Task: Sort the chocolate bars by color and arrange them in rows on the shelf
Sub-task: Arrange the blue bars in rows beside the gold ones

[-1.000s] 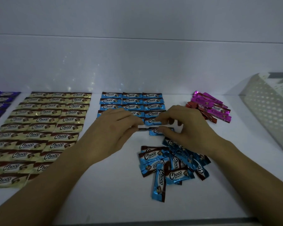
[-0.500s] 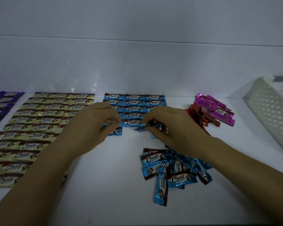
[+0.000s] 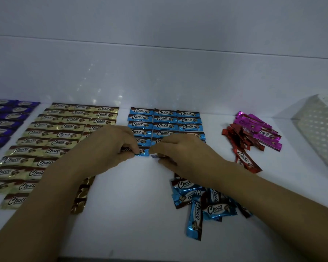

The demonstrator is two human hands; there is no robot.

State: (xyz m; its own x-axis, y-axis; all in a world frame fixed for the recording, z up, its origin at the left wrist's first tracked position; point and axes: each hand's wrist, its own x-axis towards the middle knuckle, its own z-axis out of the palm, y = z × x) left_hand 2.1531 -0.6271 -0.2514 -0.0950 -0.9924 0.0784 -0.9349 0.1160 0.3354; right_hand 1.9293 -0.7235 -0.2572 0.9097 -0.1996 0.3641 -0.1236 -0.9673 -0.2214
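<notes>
A white shelf (image 3: pixel 133 214) is seen from above, with a white perforated basket (image 3: pixel 318 129) standing at its far right edge. The widest block of stock is formed by the gold chocolate bars (image 3: pixel 51 140), laid flat in rows at the left; purple chocolate bars (image 3: pixel 4 121) are ranged beyond them at the left margin. At the centre, rows of blue chocolate bars (image 3: pixel 165 120) are laid three across against the back wall. A loose heap of blue bars (image 3: pixel 206 205) is left unsorted near the front, partly covered by the right forearm, and a mixed pink and red heap (image 3: pixel 254 135) is piled between the blue rows and the basket.

The left hand (image 3: pixel 106 148) is held curled at the front left corner of the blue rows, and a single blue bar (image 3: pixel 143 152) is pinched by its end between thumb and fingertips, just in front of the nearest row. The right hand (image 3: pixel 186 152) is curled just beside it, apart from the left, and a second wrapper (image 3: pixel 155 156) is pinched at its fingertips; only a sliver of foil is shown, so its colour cannot be told
</notes>
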